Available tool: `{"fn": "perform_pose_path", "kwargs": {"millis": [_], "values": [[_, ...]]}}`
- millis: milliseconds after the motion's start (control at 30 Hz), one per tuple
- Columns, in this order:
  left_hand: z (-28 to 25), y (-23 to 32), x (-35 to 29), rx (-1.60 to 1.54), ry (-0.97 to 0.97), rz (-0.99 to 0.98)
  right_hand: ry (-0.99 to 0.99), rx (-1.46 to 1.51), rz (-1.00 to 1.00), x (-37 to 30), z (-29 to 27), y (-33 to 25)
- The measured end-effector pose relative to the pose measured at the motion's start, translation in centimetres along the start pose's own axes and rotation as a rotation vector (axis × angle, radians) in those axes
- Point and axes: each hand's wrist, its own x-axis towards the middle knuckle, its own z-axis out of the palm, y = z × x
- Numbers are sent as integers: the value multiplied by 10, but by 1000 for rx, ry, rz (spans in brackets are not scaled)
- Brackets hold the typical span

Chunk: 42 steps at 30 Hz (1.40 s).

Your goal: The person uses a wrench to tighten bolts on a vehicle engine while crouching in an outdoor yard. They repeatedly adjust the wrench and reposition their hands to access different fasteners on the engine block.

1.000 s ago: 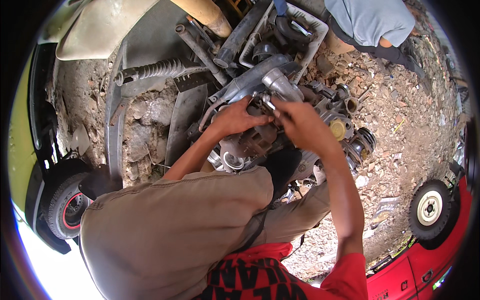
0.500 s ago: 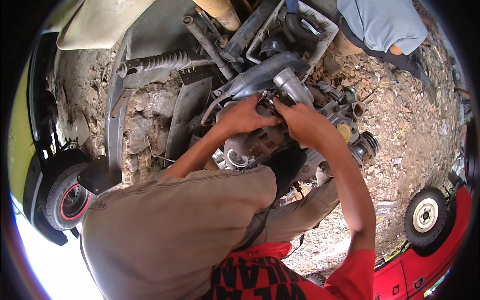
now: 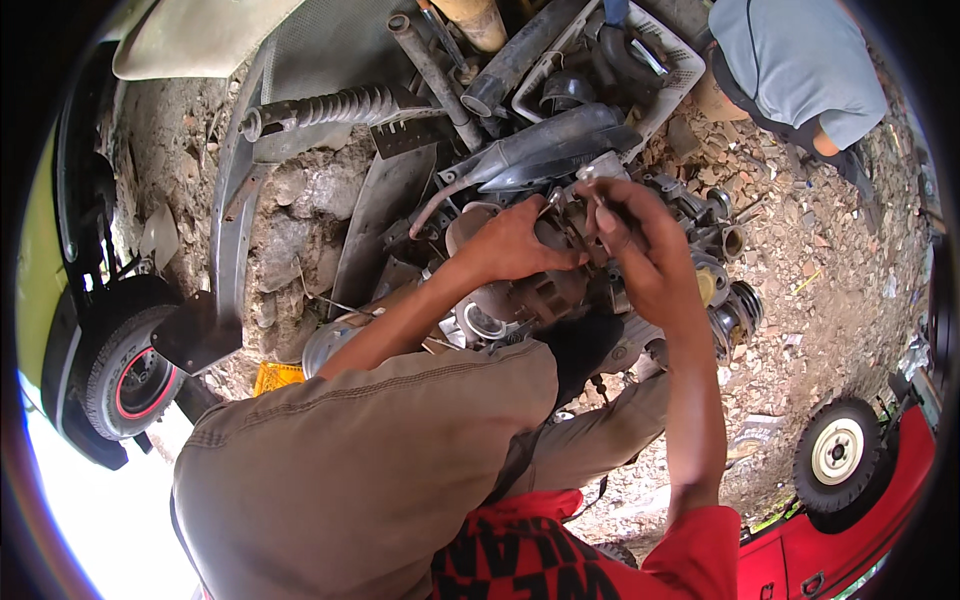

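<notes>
A rusty brown metal engine part (image 3: 545, 295) stands in front of my knees, with a pale round metal opening (image 3: 484, 322) on its left. My left hand (image 3: 512, 243) is closed over the top of this part, thumb on the near side. Beside its fingertips a small shiny metal piece (image 3: 553, 202) sticks up. My right hand (image 3: 645, 240) is just to the right, wrist raised and fingers curled into a pinch. Whatever lies between those fingertips is too small to name. Behind the right fingers a grey metal piece (image 3: 602, 168) is partly covered.
Beyond my hands lie a dark exhaust-like metal piece (image 3: 550, 140), a shock absorber with a coil spring (image 3: 345, 106), pipes (image 3: 435, 80) and a white crate (image 3: 690, 68) of parts. A person in grey-blue clothing (image 3: 800, 70) is at the far right. A red vehicle (image 3: 840, 540) stands lower right.
My right hand has lifted off the engine part and turned, its fingers now curled apart from my left hand. The left hand stays on the part. The view has shifted slightly.
</notes>
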Motion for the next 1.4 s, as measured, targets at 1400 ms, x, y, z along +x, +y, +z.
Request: {"fn": "perform_pose_path", "kwargs": {"millis": [1400], "values": [[-6, 5, 5, 1, -23, -71, 6, 165, -497, -1, 42, 37]]}}
